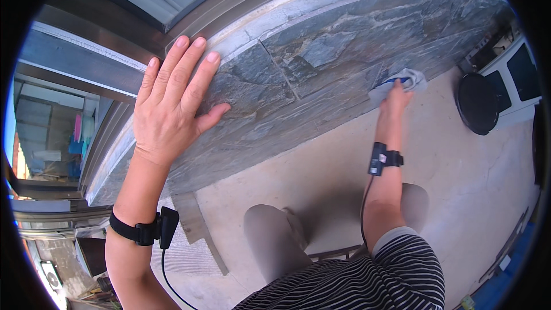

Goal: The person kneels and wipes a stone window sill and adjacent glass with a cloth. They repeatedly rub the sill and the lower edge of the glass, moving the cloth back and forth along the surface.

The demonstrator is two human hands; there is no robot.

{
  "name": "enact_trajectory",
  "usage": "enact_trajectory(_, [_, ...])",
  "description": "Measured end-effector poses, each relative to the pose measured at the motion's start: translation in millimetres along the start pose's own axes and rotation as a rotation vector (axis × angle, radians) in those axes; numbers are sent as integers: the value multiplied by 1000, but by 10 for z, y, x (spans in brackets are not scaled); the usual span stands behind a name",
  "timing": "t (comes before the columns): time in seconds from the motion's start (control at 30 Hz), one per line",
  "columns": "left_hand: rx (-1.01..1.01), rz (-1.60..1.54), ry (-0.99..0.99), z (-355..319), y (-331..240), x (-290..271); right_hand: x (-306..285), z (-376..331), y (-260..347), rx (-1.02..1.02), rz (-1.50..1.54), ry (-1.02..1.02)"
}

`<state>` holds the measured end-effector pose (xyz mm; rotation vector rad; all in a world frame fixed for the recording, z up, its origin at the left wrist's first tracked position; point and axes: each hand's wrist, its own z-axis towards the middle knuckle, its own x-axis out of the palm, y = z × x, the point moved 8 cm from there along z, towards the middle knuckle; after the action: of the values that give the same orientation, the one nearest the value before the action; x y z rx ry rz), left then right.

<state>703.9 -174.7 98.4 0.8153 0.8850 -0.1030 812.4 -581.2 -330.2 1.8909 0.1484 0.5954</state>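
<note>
My left hand (pixel 172 100) is open, its fingers stretched out over the pale ledge (pixel 241 34) and the metal window frame at the top of the stone-tiled wall. Nothing is in it. Lower on the wall and to the right, my right hand (pixel 395 100) is closed on a grey-blue cloth (pixel 414 78), which lies against the grey stone tiles (pixel 321 46) near the floor. A darker blue strip shows on the cloth beside the fingers. Some of the cloth is hidden by the hand, and the right forearm is slightly blurred.
A round black stool seat (pixel 477 103) stands at the right, beside a white piece with dark panels (pixel 511 74). Pale floor (pixel 459 195) runs along the wall's foot. A ribbed grey mat (pixel 186 241) lies at lower left. A cable hangs from each arm's black strap.
</note>
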Motion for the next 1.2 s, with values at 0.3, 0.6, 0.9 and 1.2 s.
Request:
enact_trajectory(0.3, [17,-3,1,22,-19,-37,-304,-3102,-2379,1004,-208,352])
enact_trajectory(0.6, [23,-10,-23,1,2,-31,37,-1922,-975,726,278,302])
enact_trajectory(0.9, [2,-6,-42,-11,5,-4,-267,-1764,-1720,551,-297,4])
enact_trajectory(1.2, [33,57,-58,22,-7,-28,-375,-4747,-3715,1540,-49,409])
